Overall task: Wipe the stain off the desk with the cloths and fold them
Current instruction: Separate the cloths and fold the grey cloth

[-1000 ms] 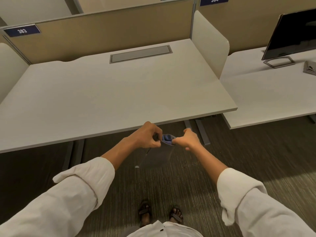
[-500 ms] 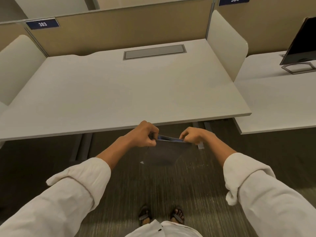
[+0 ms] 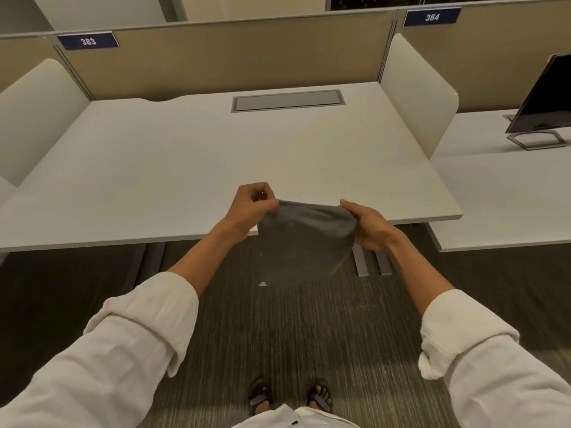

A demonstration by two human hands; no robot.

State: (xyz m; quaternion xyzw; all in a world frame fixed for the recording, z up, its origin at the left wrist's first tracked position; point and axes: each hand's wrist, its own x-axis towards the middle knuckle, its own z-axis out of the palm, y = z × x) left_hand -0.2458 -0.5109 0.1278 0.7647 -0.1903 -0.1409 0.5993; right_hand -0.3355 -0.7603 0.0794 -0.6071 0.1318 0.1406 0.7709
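A grey cloth [image 3: 304, 242] hangs in the air in front of the near edge of the white desk [image 3: 191, 162]. My left hand [image 3: 251, 208] pinches its top left corner. My right hand [image 3: 369, 223] grips its top right corner. The cloth is stretched between both hands and droops down over the floor. No stain shows on the desk top from here.
A grey cable flap [image 3: 287, 100] is set into the back of the desk. White side screens [image 3: 417, 94] stand at both desk ends, with a tan partition behind. A monitor [image 3: 543, 100] stands on the neighbouring desk at right. Carpet lies below.
Both hands have risen to the desk edge and moved apart. The cloth, bunched between them before, is now spread out wide.
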